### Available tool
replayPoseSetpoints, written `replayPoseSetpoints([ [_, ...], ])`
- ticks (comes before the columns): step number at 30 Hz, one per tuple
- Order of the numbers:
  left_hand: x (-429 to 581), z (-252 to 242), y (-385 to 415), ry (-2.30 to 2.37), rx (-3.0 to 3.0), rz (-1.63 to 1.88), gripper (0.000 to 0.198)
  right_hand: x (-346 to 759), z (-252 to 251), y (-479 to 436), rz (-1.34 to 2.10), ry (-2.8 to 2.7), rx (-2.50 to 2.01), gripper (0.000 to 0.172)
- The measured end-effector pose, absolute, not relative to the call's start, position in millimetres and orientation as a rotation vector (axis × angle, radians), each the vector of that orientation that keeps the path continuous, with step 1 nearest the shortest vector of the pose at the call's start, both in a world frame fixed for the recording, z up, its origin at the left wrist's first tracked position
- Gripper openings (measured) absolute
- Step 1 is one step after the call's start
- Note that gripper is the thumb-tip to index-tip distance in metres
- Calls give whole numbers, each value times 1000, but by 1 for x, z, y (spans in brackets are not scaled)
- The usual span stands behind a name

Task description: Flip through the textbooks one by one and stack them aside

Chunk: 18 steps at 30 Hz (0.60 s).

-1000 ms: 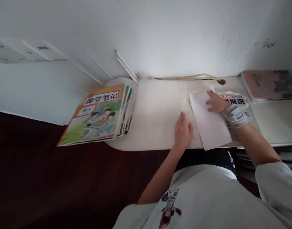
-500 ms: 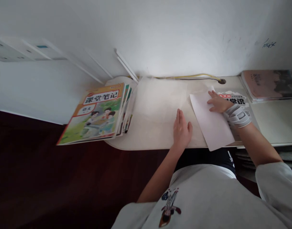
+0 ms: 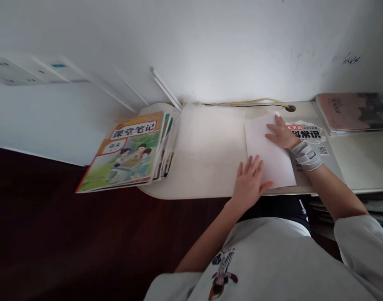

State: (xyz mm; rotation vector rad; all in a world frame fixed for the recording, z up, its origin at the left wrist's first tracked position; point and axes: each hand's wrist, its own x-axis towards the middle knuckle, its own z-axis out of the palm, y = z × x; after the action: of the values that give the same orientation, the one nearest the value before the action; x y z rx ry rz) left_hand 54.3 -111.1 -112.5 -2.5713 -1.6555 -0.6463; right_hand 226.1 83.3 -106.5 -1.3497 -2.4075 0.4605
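Observation:
A white sheet of paper point(image 3: 266, 146) lies on the pale desk point(image 3: 206, 146), now squared to its front edge. My right hand point(image 3: 280, 133) rests flat on the sheet's upper right part, fingers stretched out; a grey wrist band point(image 3: 307, 155) wraps the wrist. My left hand point(image 3: 250, 182) lies open with spread fingers on the sheet's lower left corner at the desk's front edge. Under the sheet's right side shows a grey book with red and black print point(image 3: 313, 138).
A stack of colourful workbooks point(image 3: 128, 150) overhangs the desk's left end. A yellow cable point(image 3: 254, 101) runs along the wall to a hole in the desk. A pinkish book point(image 3: 351, 110) lies at the far right. Dark floor is at the left.
The sheet has turned from tilted to square and shifted up and left. My left hand moved right onto its lower corner and spread its fingers. My right hand slid slightly up.

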Motion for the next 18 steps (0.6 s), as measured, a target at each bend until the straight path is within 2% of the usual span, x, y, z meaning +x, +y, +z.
replayPoseSetpoints([
  [2, 62, -110, -122, -1342, -2661, -669, 49, 224, -108, 85, 473, -2370, -1363, 61],
  [4, 70, -111, -130, -1197, -2655, -655, 36, 225, -109, 88, 486, -2339, -1374, 60],
  [6, 76, -116, -133, -1196, -2612, -631, 30, 228, -108, 89, 510, -2311, -1378, 61],
  [12, 83, -130, -131, -1253, -2529, -731, 30, 238, -109, 77, 586, -2253, -1396, 72],
  [18, 75, -134, -140, -1369, -2538, -751, 32, 237, -119, 58, 514, -2302, -1367, 68],
])
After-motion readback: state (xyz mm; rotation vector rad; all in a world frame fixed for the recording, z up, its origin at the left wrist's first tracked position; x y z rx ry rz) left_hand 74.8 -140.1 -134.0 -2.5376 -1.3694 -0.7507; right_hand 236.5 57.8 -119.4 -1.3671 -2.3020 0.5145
